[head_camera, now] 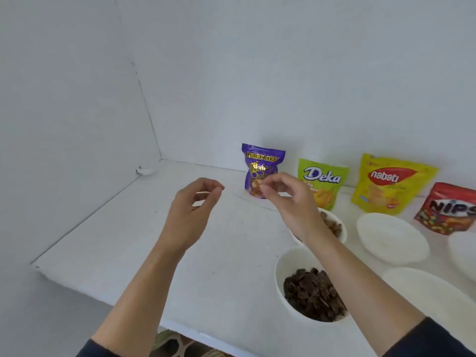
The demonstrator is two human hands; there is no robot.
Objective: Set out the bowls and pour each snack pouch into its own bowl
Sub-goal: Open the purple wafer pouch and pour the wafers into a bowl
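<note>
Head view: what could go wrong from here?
The right hand reaches across the far filled bowl; drawing back low could catch its rim and spill. The near filled bowl sits close to the front edge of the table. The upright purple pouch could topple if nudged.

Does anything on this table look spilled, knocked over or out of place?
Nothing spilled; the four pouches all stand and snacks sit inside their bowls. Only a small white scrap lies at the table's far left corner.
</note>
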